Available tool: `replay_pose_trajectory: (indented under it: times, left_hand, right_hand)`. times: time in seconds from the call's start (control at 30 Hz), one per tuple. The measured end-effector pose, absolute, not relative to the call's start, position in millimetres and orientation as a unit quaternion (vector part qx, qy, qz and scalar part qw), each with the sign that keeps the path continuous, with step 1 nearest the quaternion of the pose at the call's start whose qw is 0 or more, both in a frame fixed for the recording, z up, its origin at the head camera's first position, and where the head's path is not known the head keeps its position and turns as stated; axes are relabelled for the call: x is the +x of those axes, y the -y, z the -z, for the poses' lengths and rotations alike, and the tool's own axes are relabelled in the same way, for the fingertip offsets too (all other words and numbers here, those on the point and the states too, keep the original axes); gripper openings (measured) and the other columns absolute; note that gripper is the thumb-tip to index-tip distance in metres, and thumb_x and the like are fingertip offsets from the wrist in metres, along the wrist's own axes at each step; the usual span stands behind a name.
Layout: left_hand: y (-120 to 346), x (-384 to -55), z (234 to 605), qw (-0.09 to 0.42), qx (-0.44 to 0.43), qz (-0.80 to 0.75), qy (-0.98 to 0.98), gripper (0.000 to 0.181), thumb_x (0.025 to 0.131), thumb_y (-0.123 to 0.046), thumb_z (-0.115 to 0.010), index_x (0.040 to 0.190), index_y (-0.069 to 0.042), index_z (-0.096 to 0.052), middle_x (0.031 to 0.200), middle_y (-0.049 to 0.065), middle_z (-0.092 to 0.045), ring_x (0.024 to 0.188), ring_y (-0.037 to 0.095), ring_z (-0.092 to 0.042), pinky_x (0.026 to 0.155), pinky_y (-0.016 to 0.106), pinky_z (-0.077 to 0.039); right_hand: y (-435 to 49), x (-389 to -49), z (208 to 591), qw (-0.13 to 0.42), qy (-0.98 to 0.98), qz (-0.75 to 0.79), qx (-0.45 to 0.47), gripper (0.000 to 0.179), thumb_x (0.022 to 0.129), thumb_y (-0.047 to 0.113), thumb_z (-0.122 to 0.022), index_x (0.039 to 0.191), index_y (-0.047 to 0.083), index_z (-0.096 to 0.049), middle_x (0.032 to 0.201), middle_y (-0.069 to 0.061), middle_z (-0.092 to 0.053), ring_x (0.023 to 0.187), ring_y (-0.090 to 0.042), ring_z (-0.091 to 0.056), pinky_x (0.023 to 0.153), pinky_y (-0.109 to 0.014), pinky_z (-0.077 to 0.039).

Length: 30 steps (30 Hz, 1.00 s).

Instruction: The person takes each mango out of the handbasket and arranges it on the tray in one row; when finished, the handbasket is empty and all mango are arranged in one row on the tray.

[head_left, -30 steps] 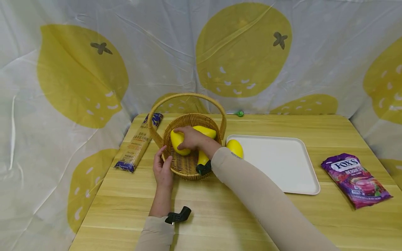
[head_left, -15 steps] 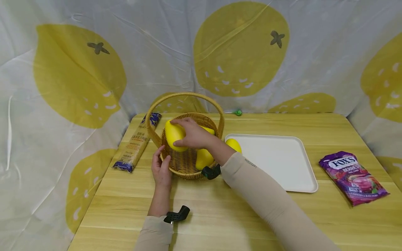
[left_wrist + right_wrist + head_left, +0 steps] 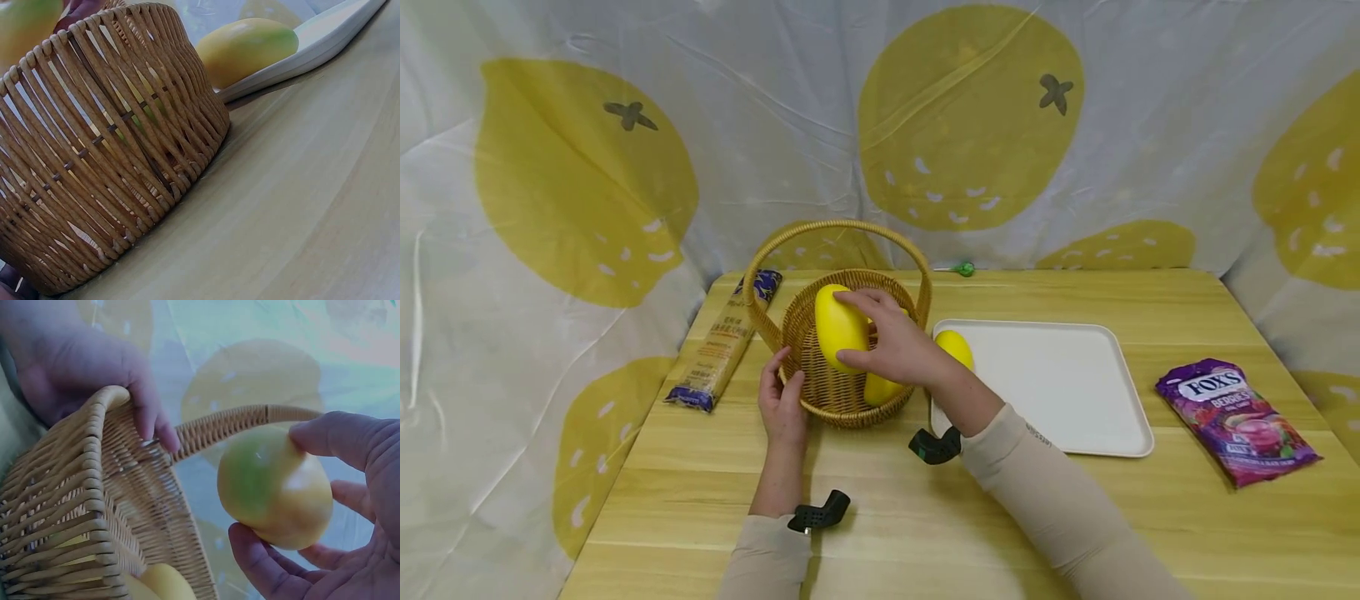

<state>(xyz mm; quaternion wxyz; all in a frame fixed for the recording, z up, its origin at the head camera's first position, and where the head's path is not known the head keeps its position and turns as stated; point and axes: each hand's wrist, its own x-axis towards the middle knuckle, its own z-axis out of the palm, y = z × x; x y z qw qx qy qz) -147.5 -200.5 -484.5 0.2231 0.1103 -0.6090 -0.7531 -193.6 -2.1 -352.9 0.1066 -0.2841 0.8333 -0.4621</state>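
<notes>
My right hand (image 3: 901, 343) holds a yellow mango (image 3: 838, 329) above the wicker basket (image 3: 833, 418), thumb and fingers spread round its sides. The right wrist view shows a green patch on this mango (image 3: 275, 487). At the basket's near left side, my left hand (image 3: 785, 410) grips the rim, its fingertips hooked over to the inside. More yellow fruit (image 3: 880, 389) lies in the basket, partly hidden by my right hand. Another mango (image 3: 956, 347) rests at the left end of a white tray (image 3: 1056, 387); the left wrist view shows this mango (image 3: 247, 51) beyond the basket wall.
Left of the basket lies a long pasta packet (image 3: 722, 350). A purple candy bag (image 3: 1236, 423) is at the far right. Near the back edge sits a small green-headed item (image 3: 966, 269). The basket's tall handle (image 3: 842, 223) arches over its opening. A lemon-print curtain hangs behind.
My right hand has raised the mango from inside the basket to above it, and the right forearm has drawn back to the right. My left hand stays on the rim.
</notes>
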Motion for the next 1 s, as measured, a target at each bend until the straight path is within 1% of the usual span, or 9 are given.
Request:
replay_pose_trajectory:
  times: [0.17, 0.23, 0.3, 0.4, 0.53, 0.63, 0.73, 0.83, 1.0]
  left_hand:
    - [200.6, -147.0, 484.5, 0.224, 0.114, 0.748, 0.614, 0.043, 0.098, 0.001, -0.049, 0.142, 0.002, -0.051, 0.149, 0.009, -0.047, 0.136, 0.031, -0.045, 0.096, 0.017, -0.048]
    - [199.7, -146.1, 484.8, 0.226, 0.112, 0.750, 0.611, 0.043, 0.098, 0.002, -0.049, 0.141, 0.003, -0.051, 0.150, 0.010, -0.047, 0.138, 0.032, -0.043, 0.096, 0.016, -0.048]
    - [198.6, -144.9, 484.9, 0.228, 0.110, 0.752, 0.608, 0.043, 0.098, 0.003, -0.049, 0.141, 0.003, -0.051, 0.152, 0.010, -0.045, 0.141, 0.031, -0.041, 0.097, 0.015, -0.047]
    - [198.1, -144.9, 485.5, 0.230, 0.111, 0.755, 0.604, 0.043, 0.098, 0.003, -0.049, 0.140, 0.002, -0.052, 0.152, 0.009, -0.046, 0.141, 0.030, -0.041, 0.097, 0.016, -0.046]
    - [198.5, -146.5, 485.8, 0.231, 0.113, 0.756, 0.602, 0.042, 0.098, 0.003, -0.049, 0.140, 0.002, -0.052, 0.147, 0.004, -0.048, 0.138, 0.031, -0.042, 0.096, 0.016, -0.047]
    - [198.7, -147.1, 485.7, 0.235, 0.111, 0.755, 0.602, 0.042, 0.098, 0.004, -0.048, 0.140, 0.003, -0.052, 0.144, 0.003, -0.050, 0.137, 0.031, -0.043, 0.095, 0.016, -0.047]
    - [198.8, -147.4, 485.4, 0.237, 0.109, 0.754, 0.603, 0.042, 0.098, 0.004, -0.048, 0.140, 0.003, -0.052, 0.143, 0.002, -0.050, 0.136, 0.030, -0.044, 0.095, 0.016, -0.048]
    - [198.7, -147.6, 485.1, 0.240, 0.108, 0.753, 0.603, 0.041, 0.097, 0.004, -0.049, 0.138, 0.002, -0.054, 0.143, 0.003, -0.051, 0.135, 0.029, -0.045, 0.095, 0.016, -0.048]
    - [199.6, -147.8, 484.8, 0.238, 0.105, 0.757, 0.600, 0.041, 0.097, 0.005, -0.049, 0.138, 0.001, -0.054, 0.146, 0.014, -0.048, 0.132, 0.030, -0.047, 0.094, 0.018, -0.049]
  right_hand:
    - [-12.9, -179.8, 360.8, 0.105, -0.820, 0.484, -0.285, 0.078, 0.089, 0.025, -0.079, 0.156, 0.028, -0.039, 0.159, -0.005, -0.035, 0.123, -0.031, -0.055, 0.092, -0.038, -0.059]
    - [-19.2, -173.3, 363.8, 0.113, -0.814, 0.494, -0.284, 0.080, 0.088, 0.025, -0.080, 0.156, 0.030, -0.039, 0.158, -0.004, -0.036, 0.123, -0.031, -0.055, 0.088, -0.034, -0.060]
    - [-25.4, -167.4, 368.0, 0.119, -0.807, 0.503, -0.286, 0.081, 0.087, 0.025, -0.081, 0.156, 0.031, -0.039, 0.156, -0.003, -0.036, 0.123, -0.032, -0.054, 0.086, -0.032, -0.061]
    - [-37.1, -158.9, 372.8, 0.128, -0.805, 0.501, -0.290, 0.083, 0.085, 0.024, -0.084, 0.155, 0.033, -0.040, 0.153, -0.005, -0.036, 0.120, -0.031, -0.053, 0.085, -0.037, -0.061]
    - [-56.8, -147.4, 374.9, 0.133, -0.816, 0.474, -0.302, 0.085, 0.083, 0.024, -0.086, 0.155, 0.032, -0.040, 0.152, -0.006, -0.035, 0.112, -0.029, -0.052, 0.085, -0.038, -0.059]
    - [-72.9, -140.4, 374.4, 0.141, -0.823, 0.461, -0.301, 0.089, 0.082, 0.023, -0.087, 0.156, 0.032, -0.039, 0.152, -0.007, -0.035, 0.110, -0.029, -0.052, 0.083, -0.033, -0.059]
    - [-88.6, -138.0, 374.5, 0.152, -0.828, 0.456, -0.288, 0.094, 0.081, 0.022, -0.088, 0.158, 0.033, -0.035, 0.149, -0.009, -0.034, 0.111, -0.029, -0.055, 0.083, -0.033, -0.060]
    - [-103.8, -140.0, 375.1, 0.155, -0.836, 0.452, -0.270, 0.097, 0.080, 0.024, -0.088, 0.159, 0.034, -0.032, 0.146, -0.012, -0.035, 0.111, -0.031, -0.056, 0.083, -0.032, -0.060]
    - [-126.0, -150.0, 378.6, 0.135, -0.847, 0.460, -0.229, 0.098, 0.081, 0.025, -0.088, 0.159, 0.028, -0.028, 0.147, -0.017, -0.034, 0.111, -0.034, -0.057, 0.082, -0.032, -0.059]
